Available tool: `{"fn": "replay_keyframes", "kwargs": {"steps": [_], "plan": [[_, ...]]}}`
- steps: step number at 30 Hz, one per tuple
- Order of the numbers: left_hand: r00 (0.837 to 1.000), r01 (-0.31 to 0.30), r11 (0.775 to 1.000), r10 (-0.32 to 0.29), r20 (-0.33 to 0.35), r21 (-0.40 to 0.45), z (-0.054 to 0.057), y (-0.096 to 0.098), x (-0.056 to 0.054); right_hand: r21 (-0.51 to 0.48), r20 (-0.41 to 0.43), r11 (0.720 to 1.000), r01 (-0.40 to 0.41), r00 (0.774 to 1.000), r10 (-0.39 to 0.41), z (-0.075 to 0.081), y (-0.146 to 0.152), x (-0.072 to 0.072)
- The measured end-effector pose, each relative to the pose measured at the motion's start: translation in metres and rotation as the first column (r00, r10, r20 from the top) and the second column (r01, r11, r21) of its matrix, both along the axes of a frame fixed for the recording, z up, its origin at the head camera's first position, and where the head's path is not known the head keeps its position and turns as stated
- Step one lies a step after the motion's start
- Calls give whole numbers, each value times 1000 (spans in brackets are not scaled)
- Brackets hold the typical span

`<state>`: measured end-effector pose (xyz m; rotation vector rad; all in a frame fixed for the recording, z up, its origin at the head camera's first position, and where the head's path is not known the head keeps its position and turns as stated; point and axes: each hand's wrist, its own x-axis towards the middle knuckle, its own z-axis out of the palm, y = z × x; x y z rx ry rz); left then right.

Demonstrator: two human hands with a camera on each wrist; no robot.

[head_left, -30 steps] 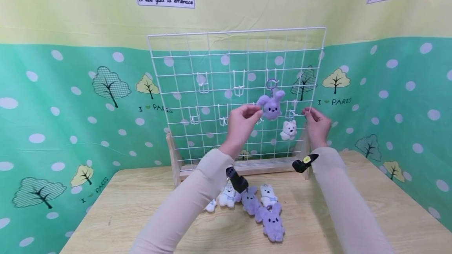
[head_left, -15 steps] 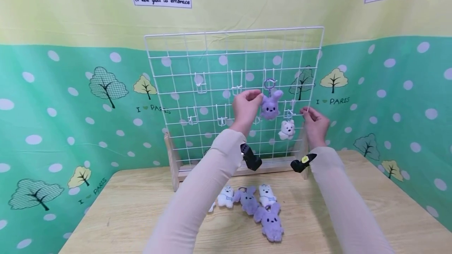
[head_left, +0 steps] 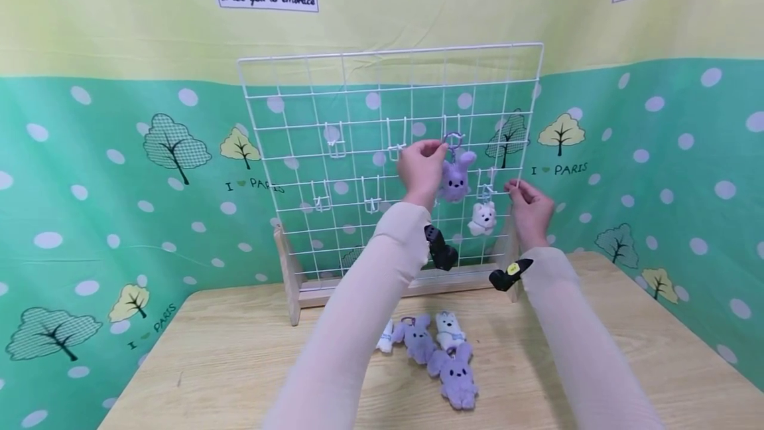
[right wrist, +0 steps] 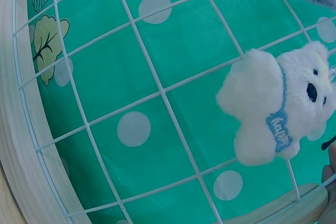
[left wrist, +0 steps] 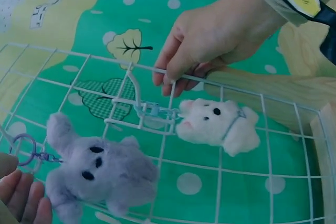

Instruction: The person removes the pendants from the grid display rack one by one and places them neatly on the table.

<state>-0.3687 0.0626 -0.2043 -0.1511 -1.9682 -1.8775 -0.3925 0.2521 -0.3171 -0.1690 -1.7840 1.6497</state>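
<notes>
A fluffy purple rabbit keychain (head_left: 455, 183) hangs by its purple ring (left wrist: 25, 149) at an upper hook of the white wire grid (head_left: 352, 89). My left hand (head_left: 421, 170) is up at that ring, thumb and fingertips pinching its lower edge. At the grid's right side, my right hand (head_left: 531, 212) grips the edge wire between thumb and fingers. Between the hands, a white plush dog keychain (left wrist: 218, 123) hangs from a lower hook. In the right wrist view the same white dog (right wrist: 262, 106) shows its blue bow, and only a sliver of fingers appears.
Wooden feet (head_left: 289, 277) carry the grid on a wooden table (head_left: 197, 357). Several bare hooks (head_left: 336, 148) hang on its left half. In front lie more purple rabbit keychains (head_left: 458, 380) and white dog keychains (head_left: 449, 330), partly behind the left sleeve.
My left hand has left the rabbit's ear and risen to its ring; the ear has dropped back up against the body's side. The right hand keeps its hold on the grid edge.
</notes>
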Motion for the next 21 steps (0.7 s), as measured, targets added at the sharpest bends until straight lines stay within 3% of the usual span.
{"fn": "replay_keyframes", "kwargs": {"steps": [5,12,16,21], "plan": [[999,-32,999,31,-22,-26,5,6,0,-7,-5,1000,-1,1000,1,0,1,0],[998,-69,996,69,1,-57,8,7,-2,1,-4,1000,3,1000,-3,0,0,1],[999,-48,997,47,-24,-66,8,7,-3,-20,-1,1000,-1,1000,1,1,-1,1],[996,20,998,-26,-82,-65,4,6,-4,-51,-9,999,-12,1000,11,2,-1,3]]}}
